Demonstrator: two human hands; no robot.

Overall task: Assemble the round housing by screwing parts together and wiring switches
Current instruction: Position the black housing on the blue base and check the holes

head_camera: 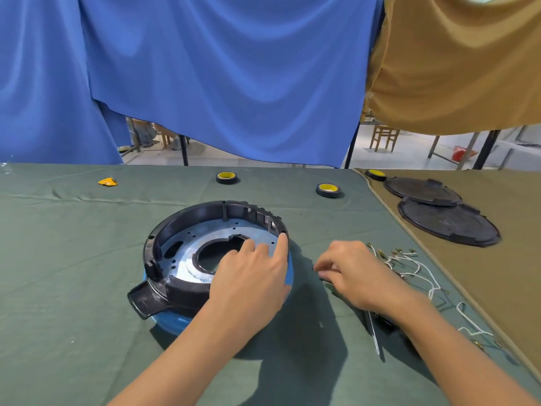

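Spreads the left hand [251, 276] over the near right side of the round housing [181, 221], which lies on the green cloth [73, 259] directly under those fingers. Rests the fingers loose and nearly straight, gripping nothing: index tip on the black rim, the others on the grey metal plate [187, 259] inside. Sets the right hand [360, 273] just right of the left fingers, down at the cloth, fingers curled and thumb and forefinger tips close together; cannot tell whether anything small is pinched between them. Shows a tangle of white wires [415, 268] just past the right knuckles, a tape roll [328, 190] well beyond the right fingertips, and overlapping black covers [448, 222] farther right on tan cloth [512, 273].
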